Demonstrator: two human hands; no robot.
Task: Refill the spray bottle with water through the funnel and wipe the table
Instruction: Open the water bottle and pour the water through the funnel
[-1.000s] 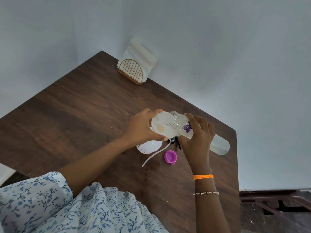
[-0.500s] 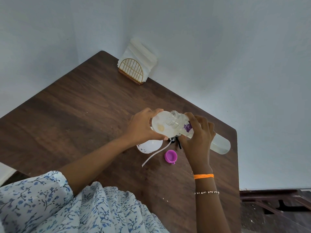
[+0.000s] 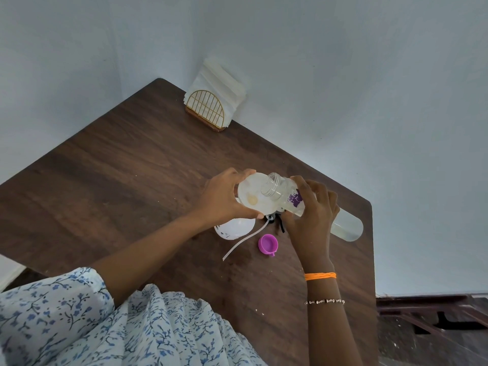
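Observation:
My left hand (image 3: 224,196) grips the rim of a white funnel (image 3: 250,198) held over a white spray bottle (image 3: 235,229), most of which is hidden below it. My right hand (image 3: 313,215) grips a clear water bottle (image 3: 346,228) with a purple label. The bottle lies tilted, and its open mouth rests over the funnel's bowl. Water sits in its far end. On the table between my hands lies the black spray head (image 3: 276,220) with its white dip tube (image 3: 239,245). A purple cap (image 3: 268,243) lies just in front of it.
The dark wooden table (image 3: 118,180) stands in a corner of pale walls. A gold wire holder with white napkins (image 3: 214,107) stands at the far corner. The table's right edge runs close to my right hand. A dark wooden frame (image 3: 435,318) stands lower right.
The far end of the water bottle has lifted slightly. Both hands stay where they were at the funnel.

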